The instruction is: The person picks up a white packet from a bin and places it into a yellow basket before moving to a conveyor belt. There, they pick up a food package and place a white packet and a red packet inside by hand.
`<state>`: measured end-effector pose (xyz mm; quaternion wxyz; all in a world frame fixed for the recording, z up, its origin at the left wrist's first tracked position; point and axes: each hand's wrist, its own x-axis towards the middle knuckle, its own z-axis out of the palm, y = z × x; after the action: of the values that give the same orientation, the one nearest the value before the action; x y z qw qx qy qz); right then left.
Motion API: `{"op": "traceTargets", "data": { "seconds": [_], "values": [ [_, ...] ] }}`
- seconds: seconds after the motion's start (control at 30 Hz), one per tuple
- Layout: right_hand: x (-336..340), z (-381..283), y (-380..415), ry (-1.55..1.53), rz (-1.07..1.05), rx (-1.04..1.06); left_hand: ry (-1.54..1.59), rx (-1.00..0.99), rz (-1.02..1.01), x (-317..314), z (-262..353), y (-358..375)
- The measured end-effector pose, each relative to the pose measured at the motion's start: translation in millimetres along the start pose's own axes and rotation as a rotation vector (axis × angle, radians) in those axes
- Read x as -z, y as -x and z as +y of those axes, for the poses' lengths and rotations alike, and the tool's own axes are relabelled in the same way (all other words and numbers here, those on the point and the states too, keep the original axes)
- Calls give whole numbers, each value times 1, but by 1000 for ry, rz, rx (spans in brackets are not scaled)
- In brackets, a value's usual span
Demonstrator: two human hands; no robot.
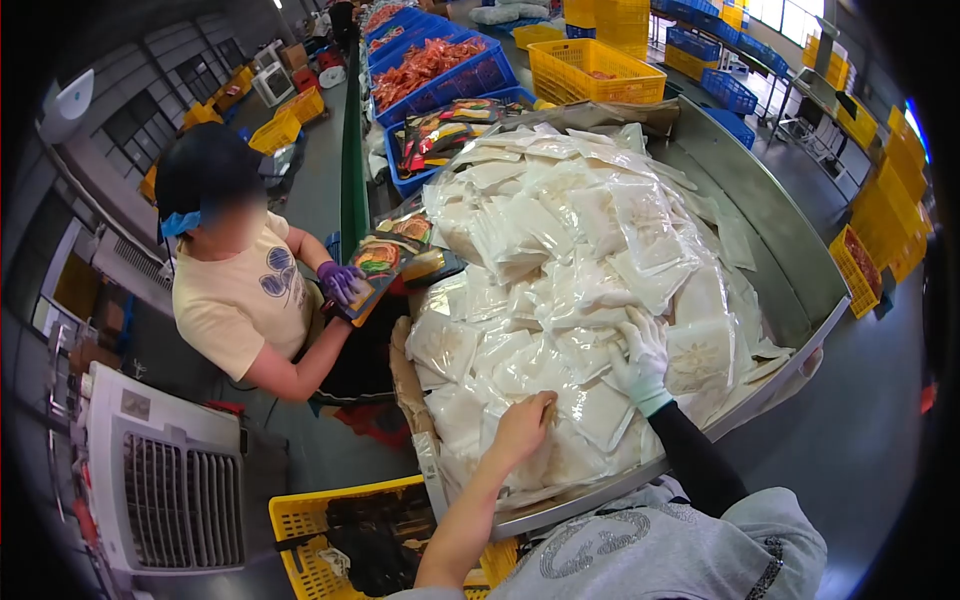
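Observation:
A large heap of clear plastic packets (pixel 570 270) with white, flat contents fills a metal tray (pixel 770 210) in front of me. My left hand (pixel 524 428), bare, rests at the near side of the heap. Its fingers are curled together, and anything between them is hidden. Farther right, my right hand (pixel 641 362) wears a white glove and lies on the packets with fingers apart, beside a packet showing a pale, flower-like pattern (pixel 700 357).
Left of the heap, a person (pixel 240 290) in purple gloves holds a colourful printed package (pixel 378 262). Blue crates (pixel 490 72) line the back, near a yellow crate (pixel 590 70). Another yellow crate (pixel 300 515) with dark items stands below the tray's near left corner.

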<state>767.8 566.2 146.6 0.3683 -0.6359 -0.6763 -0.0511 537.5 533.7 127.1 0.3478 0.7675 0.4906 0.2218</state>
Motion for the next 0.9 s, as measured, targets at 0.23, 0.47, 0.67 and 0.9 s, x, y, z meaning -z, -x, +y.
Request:
{"op": "traceTargets", "data": {
  "seconds": [0.23, 0.47, 0.67, 0.9],
  "values": [
    [1, 1, -1, 8, 10, 17, -1, 58, -61, 3, 2, -2],
    [0, 2, 0, -6, 3, 0, -4, 60, -66, 4, 3, -2],
    [0, 1, 0, -4, 4, -2, -6, 30, -50, 2, 1, -2],
    [2, 0, -1, 13, -5, -11, -9, 45, -56, 4, 3, -2]
  ]
}}
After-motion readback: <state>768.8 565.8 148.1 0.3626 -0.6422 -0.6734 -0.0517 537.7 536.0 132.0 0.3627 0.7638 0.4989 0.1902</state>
